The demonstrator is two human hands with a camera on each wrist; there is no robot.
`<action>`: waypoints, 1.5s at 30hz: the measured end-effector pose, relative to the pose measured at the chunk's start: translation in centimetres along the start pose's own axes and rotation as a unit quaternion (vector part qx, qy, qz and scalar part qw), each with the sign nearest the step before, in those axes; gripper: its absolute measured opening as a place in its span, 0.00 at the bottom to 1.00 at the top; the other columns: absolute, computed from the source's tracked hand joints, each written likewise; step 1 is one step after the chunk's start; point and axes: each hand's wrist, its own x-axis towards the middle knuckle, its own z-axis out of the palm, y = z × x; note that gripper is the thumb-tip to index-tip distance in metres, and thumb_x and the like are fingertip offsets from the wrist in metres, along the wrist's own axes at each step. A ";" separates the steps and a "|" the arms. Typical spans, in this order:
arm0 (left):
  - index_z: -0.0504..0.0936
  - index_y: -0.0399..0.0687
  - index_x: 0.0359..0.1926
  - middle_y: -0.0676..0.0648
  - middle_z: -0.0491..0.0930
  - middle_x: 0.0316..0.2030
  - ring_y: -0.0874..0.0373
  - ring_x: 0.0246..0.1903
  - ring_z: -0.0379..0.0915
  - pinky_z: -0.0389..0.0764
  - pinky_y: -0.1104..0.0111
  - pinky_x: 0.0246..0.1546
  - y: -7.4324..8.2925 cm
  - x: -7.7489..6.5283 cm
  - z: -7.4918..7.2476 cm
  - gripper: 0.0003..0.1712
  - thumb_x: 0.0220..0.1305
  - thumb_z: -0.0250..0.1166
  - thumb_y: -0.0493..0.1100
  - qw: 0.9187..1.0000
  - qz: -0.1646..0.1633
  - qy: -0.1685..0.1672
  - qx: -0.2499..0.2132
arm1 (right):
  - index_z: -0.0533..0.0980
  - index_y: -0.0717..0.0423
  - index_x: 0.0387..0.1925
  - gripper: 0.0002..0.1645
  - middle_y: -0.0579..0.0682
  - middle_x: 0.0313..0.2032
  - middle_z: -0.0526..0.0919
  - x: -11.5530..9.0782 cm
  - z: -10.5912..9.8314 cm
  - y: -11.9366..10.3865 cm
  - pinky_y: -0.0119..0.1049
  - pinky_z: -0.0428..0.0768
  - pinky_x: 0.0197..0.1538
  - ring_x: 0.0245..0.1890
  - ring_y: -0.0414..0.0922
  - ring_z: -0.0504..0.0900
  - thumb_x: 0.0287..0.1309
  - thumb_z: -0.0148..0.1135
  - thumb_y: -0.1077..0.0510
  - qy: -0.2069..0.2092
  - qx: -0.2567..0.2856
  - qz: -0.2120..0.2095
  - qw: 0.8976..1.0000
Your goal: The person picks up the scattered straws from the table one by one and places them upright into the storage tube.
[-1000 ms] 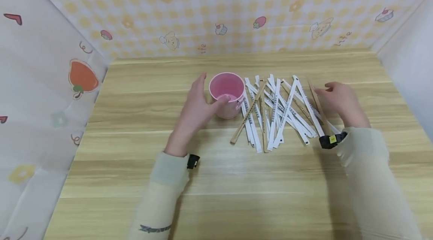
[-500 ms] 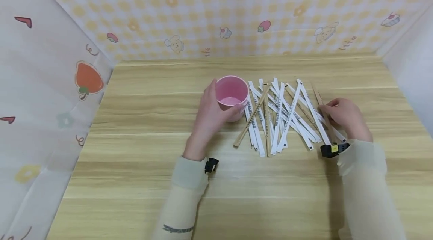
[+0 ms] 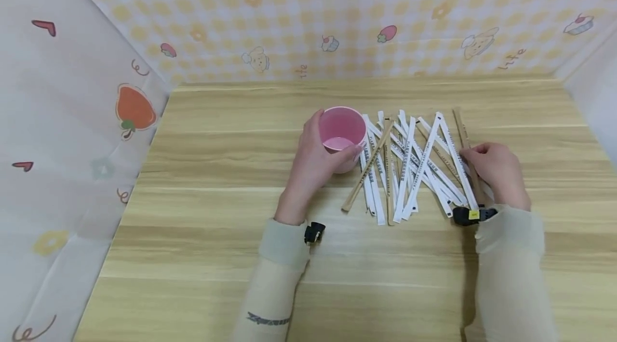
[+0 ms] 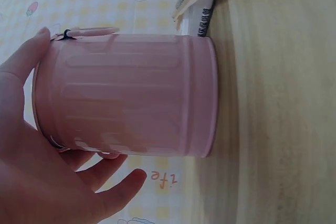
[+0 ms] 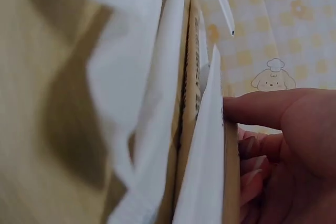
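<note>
My left hand (image 3: 310, 157) grips a small pink pail (image 3: 343, 127) from its left side, thumb across the front near the rim and the other fingers behind. Up close in the left wrist view, the pail (image 4: 131, 95) has ribbed walls and a handle (image 4: 92, 32). Right of it lies a loose pile of slim paper-wrapped sticks (image 3: 408, 168), some white, some brown, with printed lettering. My right hand (image 3: 498, 171) pinches a brown paper-wrapped stick (image 3: 463, 130) at the pile's right edge. In the right wrist view, the thumb (image 5: 257, 107) presses against brown paper beside white wrappers (image 5: 202, 166).
Everything stands on a wood-grain table (image 3: 217, 171). A yellow checked backdrop (image 3: 212, 21) rises along its back edge, with pale side walls (image 3: 77, 144) at left and right.
My left hand has moved from beside the pail to gripping it. My right hand has come down onto the brown stick and now pinches it. The head view has shifted slightly.
</note>
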 end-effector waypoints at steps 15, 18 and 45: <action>0.43 0.69 0.66 0.55 0.57 0.60 0.56 0.56 0.58 0.72 0.58 0.45 -0.3 0.4 0.1 0.61 0.33 0.68 0.69 1.000 -0.005 -0.001 -0.027 | 0.73 0.59 0.47 0.32 0.50 0.29 0.72 -2.4 -2.6 -5.5 0.36 0.65 0.26 0.26 0.45 0.67 0.57 0.45 0.37 0.178 0.078 -0.032 0.980; 0.43 0.69 0.66 0.55 0.57 0.60 0.56 0.56 0.59 0.73 0.58 0.45 -0.4 0.5 0.1 0.61 0.32 0.68 0.70 0.999 -0.010 -0.006 -0.030 | 0.75 0.57 0.45 0.28 0.46 0.27 0.72 -3.5 -2.8 -7.3 0.32 0.63 0.28 0.25 0.42 0.67 0.56 0.49 0.40 0.226 0.098 -0.056 0.968; 0.39 0.67 0.67 0.55 0.54 0.61 0.60 0.57 0.55 0.66 0.60 0.53 -2.1 0.4 1.0 0.67 0.30 0.72 0.65 0.999 0.019 -0.008 -0.043 | 0.76 0.61 0.39 0.15 0.48 0.29 0.80 -7.7 1.8 -20.1 0.22 0.71 0.22 0.20 0.37 0.73 0.56 0.57 0.53 0.272 0.265 -0.344 0.859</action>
